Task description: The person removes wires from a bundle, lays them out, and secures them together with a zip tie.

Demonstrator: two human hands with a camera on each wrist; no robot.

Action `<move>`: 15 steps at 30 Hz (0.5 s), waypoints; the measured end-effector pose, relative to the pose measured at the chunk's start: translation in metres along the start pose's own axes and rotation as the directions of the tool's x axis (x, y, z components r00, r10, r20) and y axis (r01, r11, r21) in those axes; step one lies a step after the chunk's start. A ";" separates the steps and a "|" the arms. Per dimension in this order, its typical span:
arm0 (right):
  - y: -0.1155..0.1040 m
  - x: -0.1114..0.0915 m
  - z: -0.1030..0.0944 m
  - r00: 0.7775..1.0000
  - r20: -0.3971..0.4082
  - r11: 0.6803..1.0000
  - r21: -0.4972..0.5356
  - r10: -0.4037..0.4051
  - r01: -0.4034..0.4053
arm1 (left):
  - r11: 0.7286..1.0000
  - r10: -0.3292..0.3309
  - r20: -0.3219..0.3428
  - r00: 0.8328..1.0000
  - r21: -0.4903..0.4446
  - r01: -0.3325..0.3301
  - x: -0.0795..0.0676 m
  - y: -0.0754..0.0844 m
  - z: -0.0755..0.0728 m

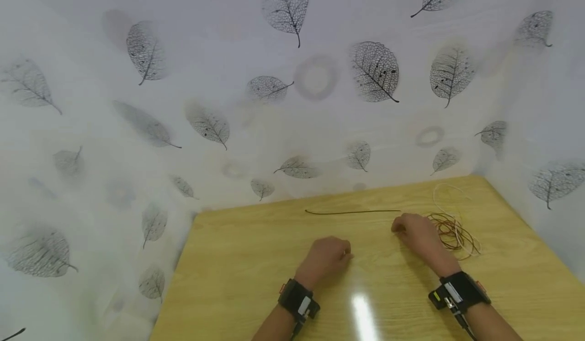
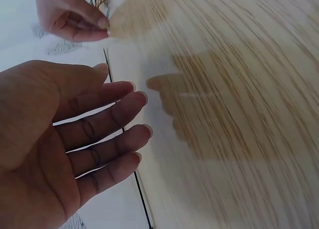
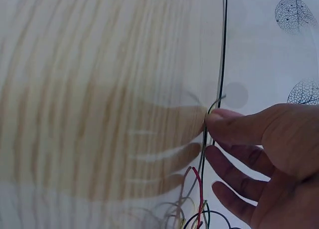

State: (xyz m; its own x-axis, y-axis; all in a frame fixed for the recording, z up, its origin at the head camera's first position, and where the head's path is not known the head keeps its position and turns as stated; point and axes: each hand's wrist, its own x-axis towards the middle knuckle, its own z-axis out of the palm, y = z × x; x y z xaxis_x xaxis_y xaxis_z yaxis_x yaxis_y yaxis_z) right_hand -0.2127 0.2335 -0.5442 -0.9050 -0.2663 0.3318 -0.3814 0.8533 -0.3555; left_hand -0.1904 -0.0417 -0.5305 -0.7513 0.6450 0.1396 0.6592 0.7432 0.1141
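Observation:
My right hand [image 1: 418, 234] is at the back right of the table, beside a loose tangle of thin wires [image 1: 450, 231]. In the right wrist view its thumb and forefinger pinch a thin greenish wire [image 3: 216, 101], whose short end pokes out past the fingertips. A single dark wire [image 1: 352, 212] lies nearly straight along the back of the table, its right end close to the right hand. My left hand [image 1: 324, 258] hovers near the middle of the table, holding nothing. Its fingers [image 2: 112, 119] are loosely bent and spread a little, seen in front of the dark wire in the left wrist view.
The tangle includes a red wire [image 3: 198, 181] and a pale wire [image 1: 435, 198] that loops toward the back edge. Leaf-patterned white sheeting [image 1: 315, 132] rises behind and on both sides of the wood-grain table [image 1: 228, 275]. Each wrist wears a black camera strap [image 1: 461, 290].

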 end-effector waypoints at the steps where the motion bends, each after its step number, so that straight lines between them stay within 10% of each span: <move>1: 0.000 0.001 0.000 1.000 0.005 1.000 0.002 -0.009 0.009 | 1.000 0.010 0.007 1.000 -0.012 -0.010 0.005 0.001 0.003; 8: 0.001 -0.006 0.005 0.992 0.099 0.991 0.118 -0.080 0.069 | 0.986 -0.020 0.083 0.996 -0.164 0.034 0.037 0.017 0.018; 15: -0.011 -0.001 0.012 0.991 0.097 0.985 0.157 -0.093 0.077 | 0.992 -0.088 0.079 0.993 -0.087 0.094 0.054 0.031 0.021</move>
State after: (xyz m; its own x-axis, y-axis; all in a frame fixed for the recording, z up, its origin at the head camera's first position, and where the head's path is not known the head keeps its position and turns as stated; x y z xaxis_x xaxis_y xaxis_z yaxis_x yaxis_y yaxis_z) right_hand -0.2101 0.2195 -0.5509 -0.8795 -0.3870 0.2769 -0.4750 0.7493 -0.4615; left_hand -0.2112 0.0196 -0.5398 -0.8063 0.5893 0.0514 0.5855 0.7825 0.2117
